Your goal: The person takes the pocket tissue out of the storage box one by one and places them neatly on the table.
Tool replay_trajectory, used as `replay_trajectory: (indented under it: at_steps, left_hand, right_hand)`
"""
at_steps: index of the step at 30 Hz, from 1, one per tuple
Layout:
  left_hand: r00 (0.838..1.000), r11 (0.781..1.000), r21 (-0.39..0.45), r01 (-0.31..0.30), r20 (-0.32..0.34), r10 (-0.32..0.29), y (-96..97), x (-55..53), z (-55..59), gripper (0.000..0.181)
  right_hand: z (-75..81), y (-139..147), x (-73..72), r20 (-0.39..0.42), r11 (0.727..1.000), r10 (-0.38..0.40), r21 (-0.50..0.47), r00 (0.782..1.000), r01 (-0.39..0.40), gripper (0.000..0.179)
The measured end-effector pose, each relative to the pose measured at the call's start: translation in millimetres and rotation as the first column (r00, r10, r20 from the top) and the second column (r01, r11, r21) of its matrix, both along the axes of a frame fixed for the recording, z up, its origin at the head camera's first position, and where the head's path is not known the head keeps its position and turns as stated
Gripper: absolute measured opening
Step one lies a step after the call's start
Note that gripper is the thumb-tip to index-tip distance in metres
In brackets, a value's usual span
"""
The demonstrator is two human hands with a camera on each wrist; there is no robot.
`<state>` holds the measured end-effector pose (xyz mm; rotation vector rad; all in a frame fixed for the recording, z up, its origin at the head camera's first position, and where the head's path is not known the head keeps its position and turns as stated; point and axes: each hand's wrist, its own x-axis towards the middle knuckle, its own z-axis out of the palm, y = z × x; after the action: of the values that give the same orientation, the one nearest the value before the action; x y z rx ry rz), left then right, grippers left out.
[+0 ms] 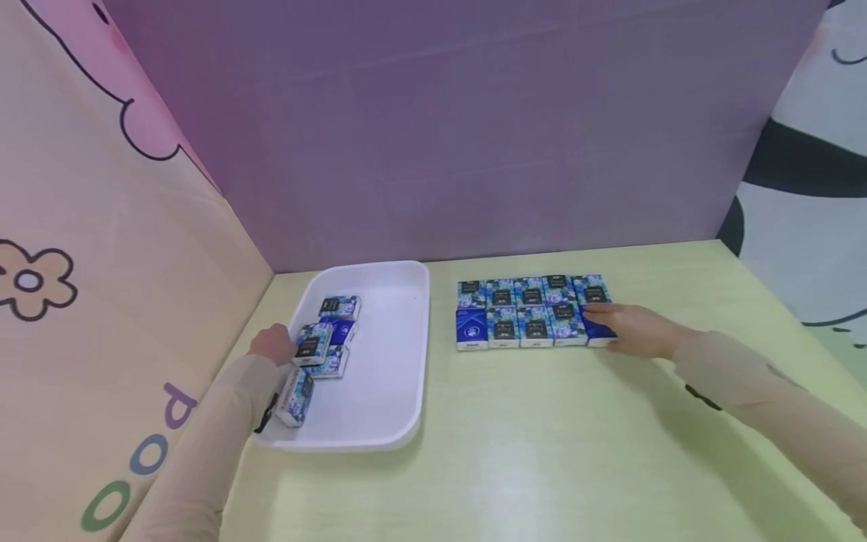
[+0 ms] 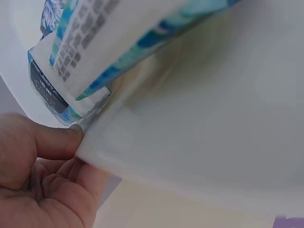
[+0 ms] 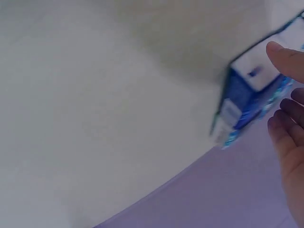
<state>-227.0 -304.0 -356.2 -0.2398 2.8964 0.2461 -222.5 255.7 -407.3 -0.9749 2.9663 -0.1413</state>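
At the left, my left hand (image 1: 273, 345) grips the rim of a white plastic tray (image 1: 386, 414). Its thumb (image 2: 61, 140) lies over the edge, with the other fingers curled beneath. Several floral pocket tissue packs (image 1: 295, 397) lie in the tray's left part, one showing a plain blue face (image 1: 342, 330). On the table, more packs form two tight rows. My right hand (image 1: 643, 330) is at the right end of the front row, its thumb touching a blue tissue pack (image 1: 596, 325). In the right wrist view the other fingers (image 3: 285, 128) bend loosely beside that pack, which is blurred.
The pale yellow-green table (image 1: 515, 452) reaches back to a purple cloth wall (image 1: 440, 150). A printed cream panel (image 1: 101, 301) stands close along the left side, near the left arm. Another printed panel (image 1: 813, 233) borders the right. A second blue-faced pack (image 1: 471, 329) starts the front row.
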Motion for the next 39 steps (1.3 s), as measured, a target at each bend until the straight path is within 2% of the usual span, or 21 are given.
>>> replay_trajectory:
  at_steps: [8,15,20,25,29,32,39]
  left_hand:
    - [0.999,1.000,0.016,0.009,0.032,-0.010,-5.5,-0.3,2.7,0.034]
    - [0.999,0.999,0.011,0.045,0.030,-0.045,-8.9,-4.3,2.1,0.032]
    - [0.998,0.999,0.034,0.032,0.054,-0.034,-8.0,-7.2,0.5,0.031]
    - [0.999,0.999,0.048,0.012,0.046,-0.014,-7.9,-7.3,-0.9,0.031]
    - [0.999,0.999,0.032,-0.002,0.034,0.001,-7.9,-4.5,-1.1,0.032]
    - [1.000,1.000,0.010,0.010,0.013,-0.010,-9.2,-3.2,-1.7,0.032]
    - [0.999,0.999,-0.009,0.050,-0.021,-0.050,-10.6,-6.8,-5.2,0.028]
  right_hand:
    - [27.6,-58,6.6,-0.025,0.993,0.108,-0.035,0.994,-0.109,0.056]
    - [54.7,-124,9.9,0.073,0.989,0.146,-0.051,0.987,-0.142,0.054]
    - [70.9,-171,8.9,0.058,0.971,0.232,-0.072,0.971,-0.228,0.051]
    - [84.3,-222,5.6,0.044,0.950,0.313,-0.037,0.949,-0.311,0.048]
    - [92.4,-266,0.2,0.038,0.936,0.350,0.013,0.936,-0.351,0.048]
    - [96.4,-298,-4.9,0.034,0.931,0.362,0.039,0.932,-0.363,0.048]
    - [88.8,-364,-20.6,0.019,0.917,0.393,0.067,0.919,-0.393,0.040]
